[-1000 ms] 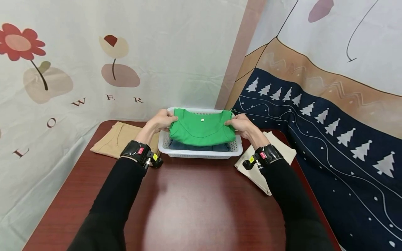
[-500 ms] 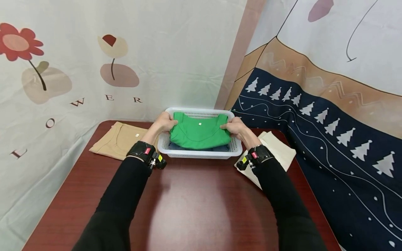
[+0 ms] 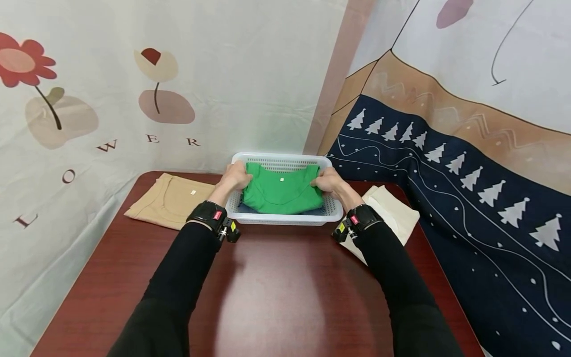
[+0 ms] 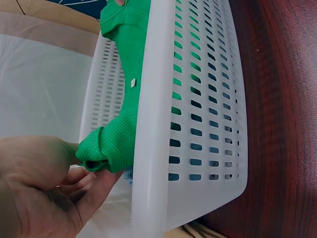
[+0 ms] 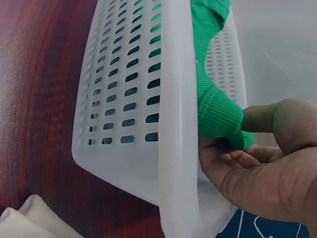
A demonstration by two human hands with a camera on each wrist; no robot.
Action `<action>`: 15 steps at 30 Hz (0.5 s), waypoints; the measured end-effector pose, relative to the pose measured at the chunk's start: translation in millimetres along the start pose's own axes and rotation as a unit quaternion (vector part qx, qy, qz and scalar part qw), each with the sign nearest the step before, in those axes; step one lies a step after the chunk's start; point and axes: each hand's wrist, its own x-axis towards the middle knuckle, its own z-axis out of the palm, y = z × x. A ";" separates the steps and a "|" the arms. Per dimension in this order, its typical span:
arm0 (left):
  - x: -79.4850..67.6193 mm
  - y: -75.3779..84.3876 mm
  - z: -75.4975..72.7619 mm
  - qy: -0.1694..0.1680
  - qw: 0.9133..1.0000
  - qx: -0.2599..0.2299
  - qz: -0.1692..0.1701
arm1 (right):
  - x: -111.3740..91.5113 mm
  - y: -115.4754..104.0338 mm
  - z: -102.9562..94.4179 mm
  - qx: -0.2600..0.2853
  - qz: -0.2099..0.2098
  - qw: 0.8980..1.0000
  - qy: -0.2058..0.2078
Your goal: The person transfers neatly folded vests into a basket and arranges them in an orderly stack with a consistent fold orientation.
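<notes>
A folded green shirt (image 3: 283, 191) with a small white neck label lies inside the white plastic basket (image 3: 285, 219). My left hand (image 3: 236, 176) pinches its left end, thumb above and fingers beneath, as the left wrist view shows at the ribbed fabric (image 4: 116, 141). At the other end my right hand (image 3: 329, 181) pinches the shirt the same way, the ribbed edge (image 5: 218, 111) between thumb and fingers. Both hands reach in over the basket's short sides. Dark blue fabric (image 3: 247, 208) shows under the green shirt.
A folded tan shirt (image 3: 171, 201) lies on the brown table (image 3: 272, 287) left of the basket. Folded cream fabric (image 3: 394, 210) lies to the right, partly under my right forearm. Printed curtains (image 3: 250, 74) hang right behind the table.
Both hands have lowered the green shirt into the basket and moved slightly closer together. The shirt sits lower between the walls, with more of the basket's back wall visible.
</notes>
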 end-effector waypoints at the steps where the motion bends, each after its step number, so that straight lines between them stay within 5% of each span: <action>1: 0.4 -0.3 0.1 -0.002 1.000 0.001 -0.002 | 0.2 -0.7 0.3 -0.007 -0.002 1.000 0.001; 15: -3.2 6.6 4.8 0.008 0.998 0.058 -0.001 | -1.0 -1.4 3.6 -0.023 0.012 0.999 -0.024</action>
